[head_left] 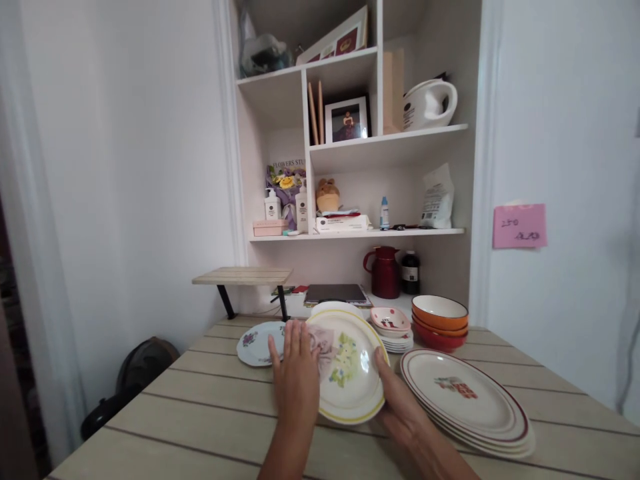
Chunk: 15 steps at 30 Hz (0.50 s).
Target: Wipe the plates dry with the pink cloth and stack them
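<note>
A cream plate (367, 380) with a yellow rim and a green floral picture is tilted toward me above the table. My right hand (400, 400) grips its right edge, thumb on the face and fingers behind. Over the plate's left side lies my left hand (299, 367), fingers stretched and close together, thumb apart. Under those fingers a thin pinkish-grey printed cloth (324, 347) is pressed against the plate. Just left of that hand, a pale scalloped plate (257, 347) with purple flowers lies on the table. Part of a white dish (336, 307) shows behind the cream plate.
Red-rimmed oval plates (463, 393) are stacked at the right. Behind them stand orange and red bowls (440, 323) and small pink-patterned dishes (391, 327). Further back are a laptop (335, 293), a red jug (385, 273) and a small wooden riser (243, 275) on the slatted table (200, 413).
</note>
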### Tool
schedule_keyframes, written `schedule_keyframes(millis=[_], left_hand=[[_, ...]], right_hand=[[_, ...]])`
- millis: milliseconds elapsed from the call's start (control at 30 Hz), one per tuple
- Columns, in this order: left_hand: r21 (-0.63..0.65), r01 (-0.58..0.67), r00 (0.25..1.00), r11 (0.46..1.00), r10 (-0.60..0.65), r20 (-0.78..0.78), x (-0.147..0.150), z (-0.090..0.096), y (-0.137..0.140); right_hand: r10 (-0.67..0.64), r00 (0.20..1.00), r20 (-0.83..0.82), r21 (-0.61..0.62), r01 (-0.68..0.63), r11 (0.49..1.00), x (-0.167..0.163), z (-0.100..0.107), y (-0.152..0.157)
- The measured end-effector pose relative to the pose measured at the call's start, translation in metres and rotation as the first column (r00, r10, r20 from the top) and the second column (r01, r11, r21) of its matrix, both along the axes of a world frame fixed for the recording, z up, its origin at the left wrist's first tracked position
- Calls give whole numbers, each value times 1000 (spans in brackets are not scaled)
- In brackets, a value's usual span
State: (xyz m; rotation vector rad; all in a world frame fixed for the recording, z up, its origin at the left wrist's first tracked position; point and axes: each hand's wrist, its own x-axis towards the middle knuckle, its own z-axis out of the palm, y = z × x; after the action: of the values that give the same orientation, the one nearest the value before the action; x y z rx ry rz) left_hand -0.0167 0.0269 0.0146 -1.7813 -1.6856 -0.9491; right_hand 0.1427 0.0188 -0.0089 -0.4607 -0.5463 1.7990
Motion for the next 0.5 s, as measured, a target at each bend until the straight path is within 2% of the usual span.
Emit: schedule_keyframes(millis=[100, 233, 333, 400, 500], left_hand=[[40, 46, 998, 998, -44, -52, 1, -11, -14], [91, 168, 977, 982, -154, -149, 10, -43, -29], [82, 194, 968, 978, -177, -175, 16, -62, -30], [57, 217, 961, 975, -203, -188, 18, -62, -27], [30, 258, 949, 966, -248, -193, 19, -45, -22]], right_hand=[[22, 1000, -4, 36, -22, 999, 3, 3, -1], [104, 995, 1, 81, -104, 991, 1, 5, -6], [152, 986, 62, 83, -157, 984, -1, 5, -10], [185, 977, 105, 81, -194, 978, -4, 3, -12], [170, 978, 125, 93, -182, 979, -11, -1, -14]])
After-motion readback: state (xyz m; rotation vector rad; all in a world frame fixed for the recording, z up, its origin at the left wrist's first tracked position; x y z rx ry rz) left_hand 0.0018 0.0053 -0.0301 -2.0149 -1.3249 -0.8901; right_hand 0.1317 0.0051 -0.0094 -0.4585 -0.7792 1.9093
